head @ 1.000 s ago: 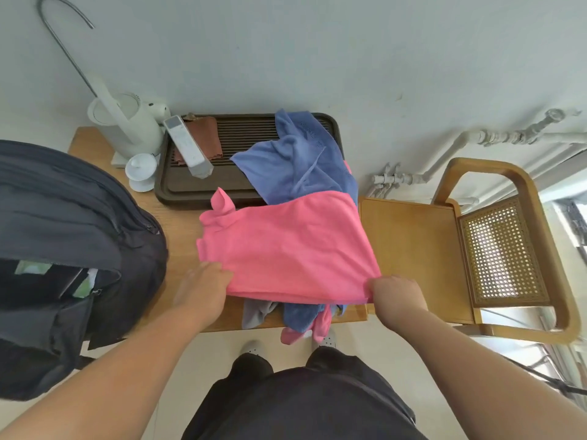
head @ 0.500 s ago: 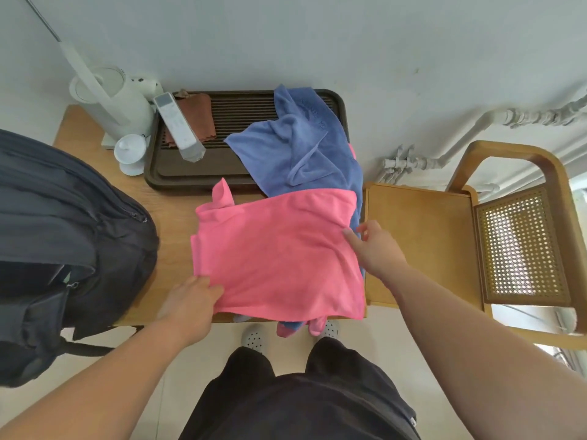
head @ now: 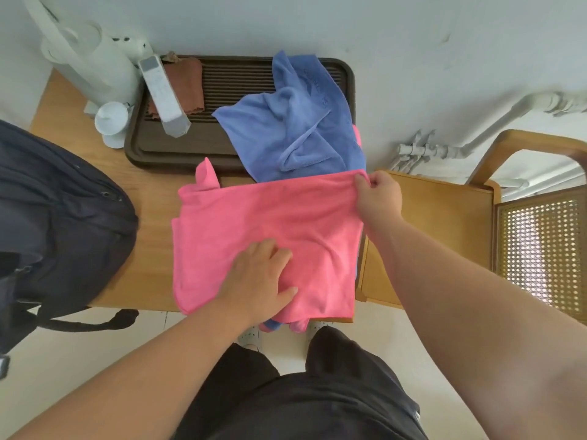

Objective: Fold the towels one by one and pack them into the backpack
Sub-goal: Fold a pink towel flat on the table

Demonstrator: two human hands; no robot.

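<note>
Beside the backpack (head: 63, 223), left hand (head: 257, 281) flat on pink towel (head: 254, 214), right hand's (head: 378, 198) grip on its corner; blue towel (head: 295, 128) behind.

Both arms are bare as far as the frame shows them: the left forearm (head: 143, 360) at the lower left, the right forearm (head: 460, 296) at the lower right. The left hand (head: 257, 281) and right hand (head: 378, 201) are uncovered as well. Black trousers (head: 301, 401) of loose, creased cloth fill the bottom centre, with a small pale patch (head: 417, 416) on their right side. Just above them show the toes of two pale shoes (head: 251, 336) dotted with small round holes
</note>
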